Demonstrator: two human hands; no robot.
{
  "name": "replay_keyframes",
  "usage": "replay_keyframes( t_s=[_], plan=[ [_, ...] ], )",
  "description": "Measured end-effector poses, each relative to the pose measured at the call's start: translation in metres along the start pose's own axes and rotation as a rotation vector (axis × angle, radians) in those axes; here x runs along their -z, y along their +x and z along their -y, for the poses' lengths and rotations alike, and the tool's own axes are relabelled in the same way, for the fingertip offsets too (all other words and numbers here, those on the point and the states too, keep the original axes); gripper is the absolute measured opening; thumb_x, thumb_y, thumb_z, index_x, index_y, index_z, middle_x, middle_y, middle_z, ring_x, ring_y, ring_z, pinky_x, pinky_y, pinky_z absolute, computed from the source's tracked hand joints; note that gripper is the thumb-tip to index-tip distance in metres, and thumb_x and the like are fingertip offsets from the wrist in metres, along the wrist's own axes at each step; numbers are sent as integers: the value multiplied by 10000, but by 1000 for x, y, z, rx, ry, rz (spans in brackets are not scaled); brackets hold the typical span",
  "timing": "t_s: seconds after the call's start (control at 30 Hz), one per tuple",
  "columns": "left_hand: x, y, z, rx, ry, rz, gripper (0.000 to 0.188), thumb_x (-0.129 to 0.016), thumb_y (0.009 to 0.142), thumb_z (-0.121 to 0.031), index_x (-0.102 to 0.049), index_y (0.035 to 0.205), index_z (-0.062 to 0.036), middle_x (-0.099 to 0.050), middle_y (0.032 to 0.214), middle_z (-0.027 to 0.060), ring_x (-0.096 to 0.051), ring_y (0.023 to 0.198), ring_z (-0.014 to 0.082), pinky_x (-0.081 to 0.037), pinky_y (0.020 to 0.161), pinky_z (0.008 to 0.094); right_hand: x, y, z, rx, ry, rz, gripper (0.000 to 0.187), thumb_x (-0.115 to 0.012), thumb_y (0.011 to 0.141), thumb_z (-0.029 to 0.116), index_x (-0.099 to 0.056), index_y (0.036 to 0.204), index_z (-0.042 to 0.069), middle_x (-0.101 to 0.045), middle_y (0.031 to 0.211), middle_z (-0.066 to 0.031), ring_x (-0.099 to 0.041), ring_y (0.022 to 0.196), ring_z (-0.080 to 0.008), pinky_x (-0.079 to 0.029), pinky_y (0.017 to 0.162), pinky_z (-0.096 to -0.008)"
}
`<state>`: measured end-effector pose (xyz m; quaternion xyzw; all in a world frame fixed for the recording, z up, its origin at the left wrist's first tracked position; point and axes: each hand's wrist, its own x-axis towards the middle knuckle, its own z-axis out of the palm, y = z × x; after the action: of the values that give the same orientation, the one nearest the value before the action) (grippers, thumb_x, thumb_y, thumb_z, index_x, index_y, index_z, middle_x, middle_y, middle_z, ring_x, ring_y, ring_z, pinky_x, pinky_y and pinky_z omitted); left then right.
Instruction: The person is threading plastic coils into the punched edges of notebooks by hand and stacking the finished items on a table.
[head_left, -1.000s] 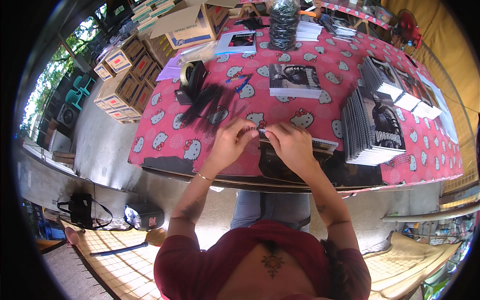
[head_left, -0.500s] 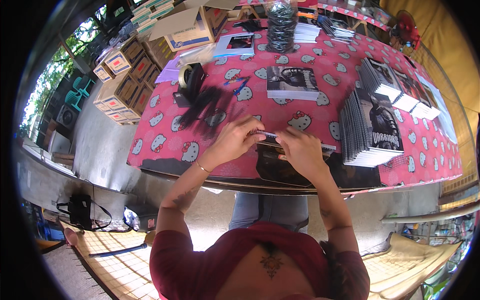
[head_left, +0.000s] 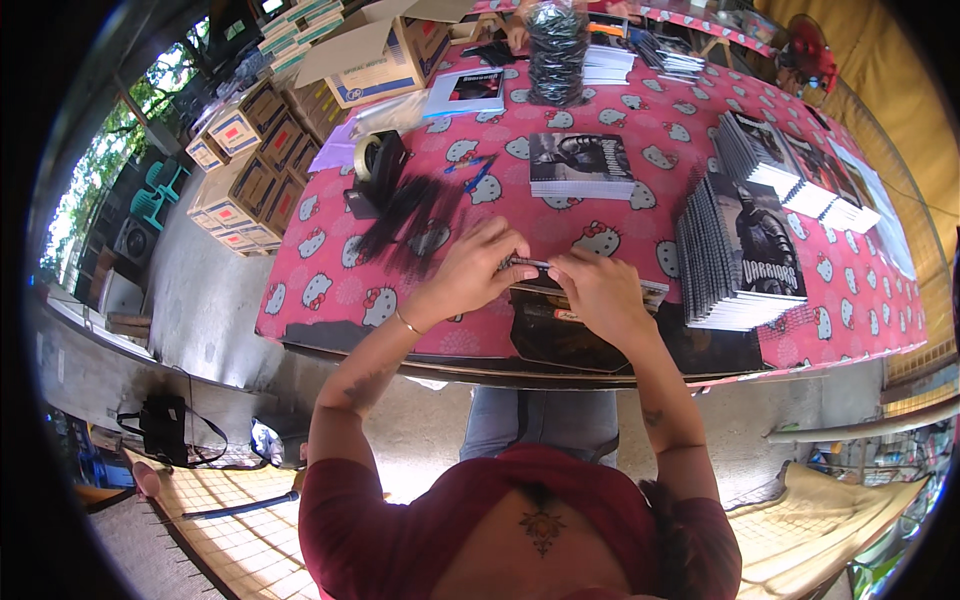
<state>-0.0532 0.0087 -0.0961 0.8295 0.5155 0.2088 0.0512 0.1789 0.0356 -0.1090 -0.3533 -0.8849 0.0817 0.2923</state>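
Observation:
Both my hands meet at the upper edge of a dark-covered notebook (head_left: pixel 545 320) by the table's near side. My left hand (head_left: pixel 478 262) pinches that edge with thumb and fingers. On the same edge, just to the right, the fingers of my right hand (head_left: pixel 598 293) are closed. A thin dark-and-white strip of the edge shows between the fingertips; whether a binding coil is in it I cannot tell. Loose black spiral coils (head_left: pixel 408 228) lie in a heap to the left. A tall stack of spiral notebooks (head_left: pixel 745 250) stands at the right.
A tape dispenser (head_left: pixel 376 172) stands behind the coils, near blue pens (head_left: pixel 477 175). A notebook stack (head_left: pixel 580 165) sits mid-table. Farther back are a bundle of black coils (head_left: pixel 557 60), an open carton (head_left: pixel 390 65) and a co-worker's hand (head_left: pixel 517 32). More notebooks (head_left: pixel 760 155) fill the far right.
My fingers have shifted slightly along the notebook's edge, and my left hand sits a little higher. A co-worker's hand has come into view at the table's far side.

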Motion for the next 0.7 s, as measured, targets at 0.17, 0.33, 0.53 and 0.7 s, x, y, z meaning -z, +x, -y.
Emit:
replay_keyframes(
  t_s=[0.17, 0.33, 0.53, 0.7],
  plan=[
    [-49, -29, -47, 38, 464, -276, 728, -533, 963, -527, -475, 1423, 33, -434, 1509, 212, -352, 1452, 372, -209, 1128, 619, -2, 0, 2, -8, 8, -16, 174, -616, 961, 256, -711, 996, 114, -669, 873, -66, -672, 730, -333, -528, 621, -450],
    [-76, -40, -37, 103, 373, -330, 837, -454, 986, -567, -353, 1508, 79, -312, 1594, 284, -215, 1526, 421, -37, 1158, 689, 0, -2, 1, 33, -1, -46, 148, -634, 930, 219, -705, 998, 109, -665, 860, -74, -683, 705, -310, -538, 616, -444],
    [-120, -83, -45, 1, 381, -176, 809, -452, 999, -547, -337, 1520, 61, -275, 1605, 293, -225, 1513, 443, -72, 1147, 712, 17, -18, 1, 86, -76, -168, 241, -666, 909, 188, -720, 1141, 148, -708, 926, -66, -687, 745, -316, -544, 659, -430],
    [-58, -10, -38, 103, 546, -223, 831, -458, 987, -571, -351, 1513, 62, -282, 1599, 297, -225, 1510, 454, -103, 1152, 704, 28, -22, -12, -11, -42, -20, 259, -686, 885, 165, -720, 1141, 143, -721, 930, -73, -692, 760, -308, -548, 667, -421]
  ],
)
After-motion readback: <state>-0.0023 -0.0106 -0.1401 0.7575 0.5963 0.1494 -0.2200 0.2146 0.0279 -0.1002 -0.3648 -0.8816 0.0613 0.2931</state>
